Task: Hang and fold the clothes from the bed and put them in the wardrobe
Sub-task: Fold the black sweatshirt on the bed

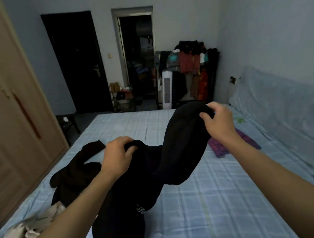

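A black garment (175,151) with small white lettering hangs twisted above the bed (223,198). My left hand (116,155) grips one bunched edge of it, low and to the left. My right hand (219,122) grips another edge, higher and to the right. The cloth sags between the two hands and trails down toward me. A dark brown garment (76,172) lies spread on the bed's left side. At the near left corner lies a crumpled beige garment (28,233). Beyond my right wrist lies a purple patterned cloth (223,147). The wooden wardrobe (13,117) stands at the left with its doors closed.
A dark stool (68,125) stands between the wardrobe and the bed's far corner. At the far wall are a black door (78,63), an open doorway (139,60), a white tower fan (167,89) and a loaded clothes rack (193,68). A covered headboard (281,102) runs along the right.
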{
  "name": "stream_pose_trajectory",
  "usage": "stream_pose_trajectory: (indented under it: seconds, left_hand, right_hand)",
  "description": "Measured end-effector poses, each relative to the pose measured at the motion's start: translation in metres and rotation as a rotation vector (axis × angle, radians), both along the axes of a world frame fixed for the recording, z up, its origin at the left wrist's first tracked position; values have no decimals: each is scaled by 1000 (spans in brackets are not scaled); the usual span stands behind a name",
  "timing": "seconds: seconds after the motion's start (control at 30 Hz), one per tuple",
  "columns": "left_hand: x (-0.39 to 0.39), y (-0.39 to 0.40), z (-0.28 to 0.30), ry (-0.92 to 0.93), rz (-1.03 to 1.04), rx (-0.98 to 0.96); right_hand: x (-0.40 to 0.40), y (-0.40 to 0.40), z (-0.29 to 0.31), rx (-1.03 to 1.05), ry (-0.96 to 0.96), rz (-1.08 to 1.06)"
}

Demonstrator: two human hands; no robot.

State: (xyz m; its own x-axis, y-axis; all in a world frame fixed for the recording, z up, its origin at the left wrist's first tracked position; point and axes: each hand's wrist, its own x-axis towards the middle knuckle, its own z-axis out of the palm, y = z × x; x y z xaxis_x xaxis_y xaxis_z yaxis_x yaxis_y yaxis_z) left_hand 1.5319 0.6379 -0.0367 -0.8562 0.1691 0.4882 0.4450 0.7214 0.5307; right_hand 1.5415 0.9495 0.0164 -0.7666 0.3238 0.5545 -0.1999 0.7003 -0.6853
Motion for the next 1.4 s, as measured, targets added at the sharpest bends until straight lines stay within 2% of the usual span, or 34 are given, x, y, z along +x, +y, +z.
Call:
stream_pose_trajectory:
  seconds: [0.33,0.6,0.7,0.87,1.1,1.3,1.4]
  left_hand:
    - [49,141,21,-134,-184,198]
    - [88,167,52,-277,-398,548]
    - [78,149,60,-286,-421,576]
    - [8,94,37,-332,-254,613]
    - [-134,-18,-52,-456,-12,571]
    - [-233,-128,-138,-505,217,369]
    - [-268,-166,-179,-543,338,296]
  right_hand:
    - [63,96,36,29,52,-10]
    - [61,117,61,-13,173,3]
    - [32,103,61,-26,191,11]
    - [-41,61,44,-29,128,40]
    - [-177,-25,-32,-58,-86,39]
    - [-291,-116,-117,-107,-283,84]
    - [-330,-154,-164,-190,-407,174]
